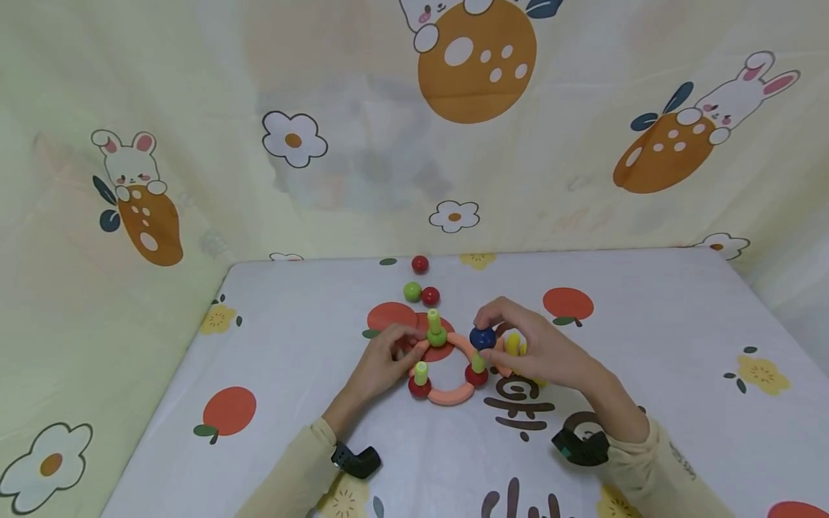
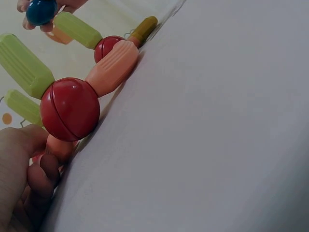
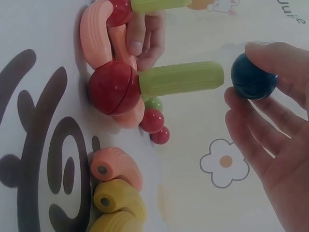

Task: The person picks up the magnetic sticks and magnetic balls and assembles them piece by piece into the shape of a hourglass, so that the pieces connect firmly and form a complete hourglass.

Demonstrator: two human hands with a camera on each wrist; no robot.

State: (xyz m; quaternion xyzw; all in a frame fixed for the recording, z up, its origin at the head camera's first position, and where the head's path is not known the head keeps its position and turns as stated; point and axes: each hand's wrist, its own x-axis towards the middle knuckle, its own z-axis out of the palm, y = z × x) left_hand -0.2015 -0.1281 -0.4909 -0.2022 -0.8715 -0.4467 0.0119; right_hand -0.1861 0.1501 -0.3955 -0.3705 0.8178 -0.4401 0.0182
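Note:
A ring of orange curved pieces, joined at two red balls and a green ball, lies on the table. Light green rods stand up from these balls. On the ring's left side, my left hand pinches an orange curved piece between thumb and fingers. My right hand holds a dark blue ball with thumb and fingertips. In the right wrist view, a small gap separates this ball from the tip of the right-hand rod.
Beyond the ring sit loose balls: a green one and two red ones. Yellow curved pieces and another loose orange curved piece lie right of the ring, partly behind my right hand. A patterned cloth hangs behind the table.

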